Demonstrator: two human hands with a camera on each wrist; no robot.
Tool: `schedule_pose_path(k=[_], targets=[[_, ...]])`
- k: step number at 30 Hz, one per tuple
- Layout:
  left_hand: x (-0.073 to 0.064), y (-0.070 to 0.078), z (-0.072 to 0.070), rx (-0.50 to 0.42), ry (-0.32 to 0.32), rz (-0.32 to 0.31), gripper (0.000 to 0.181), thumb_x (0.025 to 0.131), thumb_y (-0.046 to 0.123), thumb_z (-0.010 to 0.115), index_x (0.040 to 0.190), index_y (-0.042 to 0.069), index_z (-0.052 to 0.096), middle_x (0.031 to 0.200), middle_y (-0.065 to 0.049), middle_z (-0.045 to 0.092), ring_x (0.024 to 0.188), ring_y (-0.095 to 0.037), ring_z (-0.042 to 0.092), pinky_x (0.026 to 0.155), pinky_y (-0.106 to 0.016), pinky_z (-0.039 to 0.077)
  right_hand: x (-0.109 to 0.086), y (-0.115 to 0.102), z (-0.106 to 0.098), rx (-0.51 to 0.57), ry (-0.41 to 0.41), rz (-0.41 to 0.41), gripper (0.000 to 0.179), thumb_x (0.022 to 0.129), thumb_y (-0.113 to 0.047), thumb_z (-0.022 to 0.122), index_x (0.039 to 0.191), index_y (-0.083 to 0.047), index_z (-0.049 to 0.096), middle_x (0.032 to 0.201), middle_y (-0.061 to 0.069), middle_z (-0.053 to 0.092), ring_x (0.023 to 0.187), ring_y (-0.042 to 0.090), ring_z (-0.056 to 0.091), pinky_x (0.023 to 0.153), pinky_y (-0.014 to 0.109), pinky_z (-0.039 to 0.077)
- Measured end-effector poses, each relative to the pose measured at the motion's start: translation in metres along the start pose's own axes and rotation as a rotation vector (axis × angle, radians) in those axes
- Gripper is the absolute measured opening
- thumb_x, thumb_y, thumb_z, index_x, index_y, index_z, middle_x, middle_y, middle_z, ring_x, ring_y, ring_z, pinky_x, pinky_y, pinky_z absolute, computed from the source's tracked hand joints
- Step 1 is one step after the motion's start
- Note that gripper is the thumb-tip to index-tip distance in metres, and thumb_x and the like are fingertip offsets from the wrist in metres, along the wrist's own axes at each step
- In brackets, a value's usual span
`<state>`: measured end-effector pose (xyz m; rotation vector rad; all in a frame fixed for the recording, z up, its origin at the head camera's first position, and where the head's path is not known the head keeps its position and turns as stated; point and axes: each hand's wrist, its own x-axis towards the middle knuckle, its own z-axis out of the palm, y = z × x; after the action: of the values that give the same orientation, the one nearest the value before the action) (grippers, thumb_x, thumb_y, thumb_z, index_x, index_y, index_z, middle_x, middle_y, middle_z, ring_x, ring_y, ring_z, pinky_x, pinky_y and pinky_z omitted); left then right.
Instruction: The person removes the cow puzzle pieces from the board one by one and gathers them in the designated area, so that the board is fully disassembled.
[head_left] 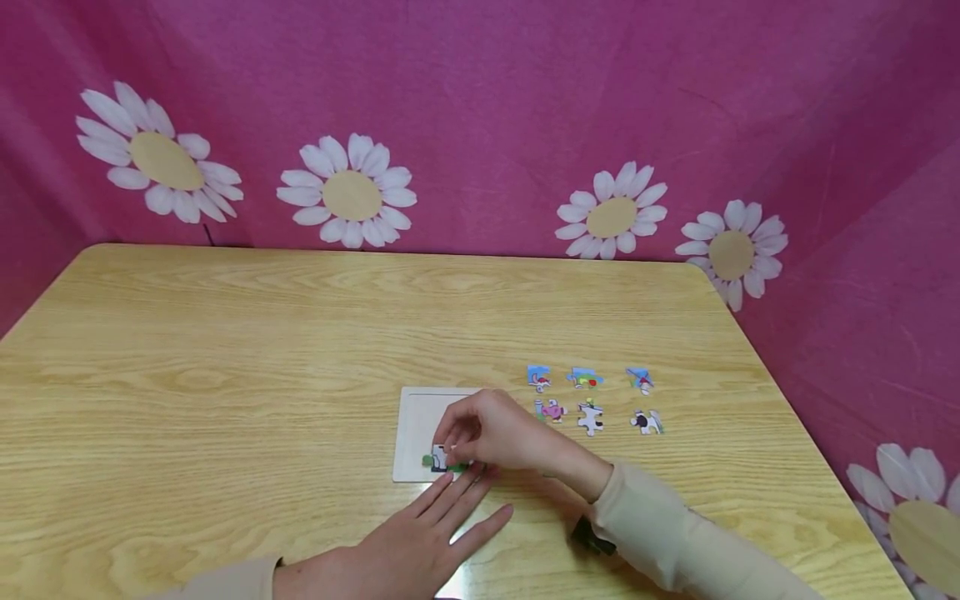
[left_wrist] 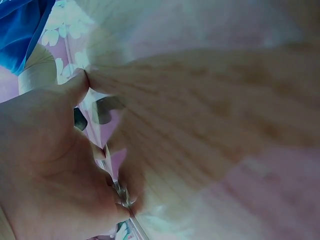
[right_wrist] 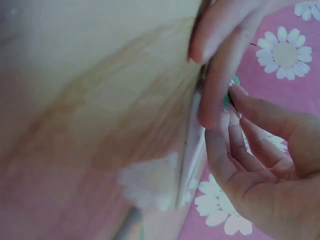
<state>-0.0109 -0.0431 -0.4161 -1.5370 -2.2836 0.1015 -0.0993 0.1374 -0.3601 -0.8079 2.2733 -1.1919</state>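
A pale puzzle board (head_left: pixel 414 412) lies flat on the wooden table, partly covered by my hands. Over its lower part, my right hand (head_left: pixel 491 429) bends its fingers down and pinches a small puzzle piece between thumb and fingertips. At those fingertips shows a white, dark and green patch of puzzle (head_left: pixel 440 458) along the board's front; the right wrist view gives a sliver of the green piece (right_wrist: pixel 227 102) by the thumb. My left hand (head_left: pixel 423 533) lies with fingers extended, its fingertips at the board's front edge, just below the right hand.
Right of the board, several loose puzzle pieces (head_left: pixel 590 417) lie in two rows, with bits of animals and blue sky on them. Under the right forearm is a dark object (head_left: pixel 592 537). A pink curtain (head_left: pixel 480 125) with big daisies hangs behind the table (head_left: pixel 225 375).
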Motion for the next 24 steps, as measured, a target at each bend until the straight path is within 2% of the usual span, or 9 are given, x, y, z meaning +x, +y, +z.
schedule_pose_path(k=[6,10,17,24], targets=[[0.001,0.0,0.0,0.003,0.015,0.006,0.089,0.088,0.071,0.045,0.149,0.007,0.033,0.148,-0.024,0.036,0.137,-0.032,0.04,0.106,-0.038,0.036,-0.007,-0.002,-0.012,-0.016,0.042,-0.02,0.01,0.083,0.005,0.074,0.087,-0.004,0.073,0.076,-0.001,0.068,0.07,0.007,0.062,0.066,0.024,0.054],[0.0,-0.001,-0.001,-0.01,0.027,0.008,0.089,0.089,0.071,0.045,0.149,0.007,0.033,0.148,-0.024,0.036,0.137,-0.031,0.04,0.105,-0.038,0.037,-0.02,0.003,-0.026,-0.04,0.082,-0.022,0.008,0.084,0.003,0.074,0.088,-0.004,0.073,0.078,-0.001,0.069,0.07,0.008,0.061,0.065,0.026,0.053],[-0.002,-0.002,-0.002,-0.042,0.027,-0.002,0.093,0.088,0.075,0.04,0.15,0.006,0.032,0.149,-0.026,0.034,0.138,-0.034,0.038,0.106,-0.039,0.036,-0.049,0.016,-0.044,-0.083,0.127,0.048,0.009,0.085,0.002,0.073,0.089,-0.006,0.074,0.081,-0.001,0.068,0.07,0.011,0.062,0.064,0.027,0.053],[-0.001,-0.002,-0.004,-0.051,0.004,0.002,0.092,0.09,0.074,0.038,0.151,0.006,0.032,0.15,-0.026,0.032,0.138,-0.036,0.036,0.107,-0.039,0.035,-0.08,0.032,-0.06,-0.091,0.153,0.102,0.014,0.085,0.009,0.07,0.087,-0.004,0.073,0.08,0.0,0.068,0.069,0.011,0.062,0.062,0.026,0.053]])
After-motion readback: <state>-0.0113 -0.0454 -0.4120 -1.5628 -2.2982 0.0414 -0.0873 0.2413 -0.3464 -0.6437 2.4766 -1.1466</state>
